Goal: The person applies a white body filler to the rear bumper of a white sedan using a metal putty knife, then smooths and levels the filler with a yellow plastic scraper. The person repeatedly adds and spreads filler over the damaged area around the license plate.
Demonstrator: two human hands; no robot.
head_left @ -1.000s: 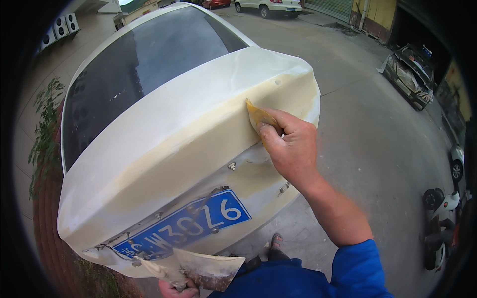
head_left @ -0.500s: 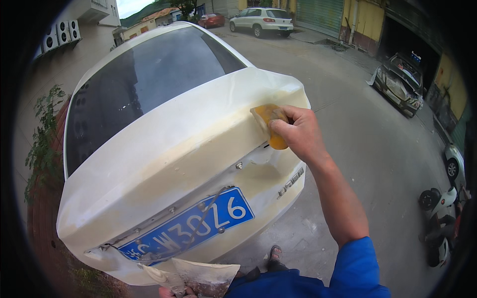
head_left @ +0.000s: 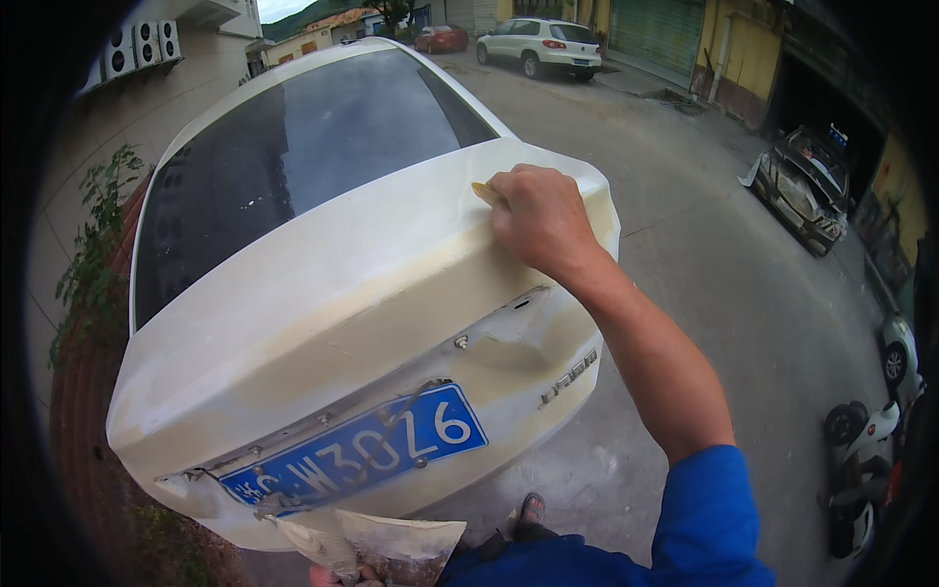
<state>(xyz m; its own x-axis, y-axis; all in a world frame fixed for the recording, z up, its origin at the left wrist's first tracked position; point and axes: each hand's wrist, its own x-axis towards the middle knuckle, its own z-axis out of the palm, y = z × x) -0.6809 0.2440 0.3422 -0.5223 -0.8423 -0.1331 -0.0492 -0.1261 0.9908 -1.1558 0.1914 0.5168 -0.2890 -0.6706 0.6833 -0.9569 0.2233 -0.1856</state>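
Observation:
In front of me is the rear of a white car [head_left: 284, 333], with cream and yellowish filler patches across its trunk lid [head_left: 421, 259]. My right hand [head_left: 543, 220] is closed on a yellow putty spreader [head_left: 483, 194], at the upper right part of the lid. Only the spreader's tip shows past the knuckles; my fist hides the rest. At the bottom edge my left hand [head_left: 337, 575], partly cut off, grips a flat board [head_left: 406, 538] smeared with cream putty. Beside the board is a putty-coated blade-like piece [head_left: 318, 546], seemingly in the same hand.
A blue licence plate [head_left: 362, 445] and protruding bolts [head_left: 462, 342] sit below the lid's edge. Plants [head_left: 98, 245] and a wall stand left. To the right are a damaged car [head_left: 802, 186] and a scooter [head_left: 861, 430]. A white SUV [head_left: 543, 47] is parked behind.
My right hand has moved up and left on the trunk lid, turning so its back faces me and covers most of the spreader. My left hand stays nearly in place.

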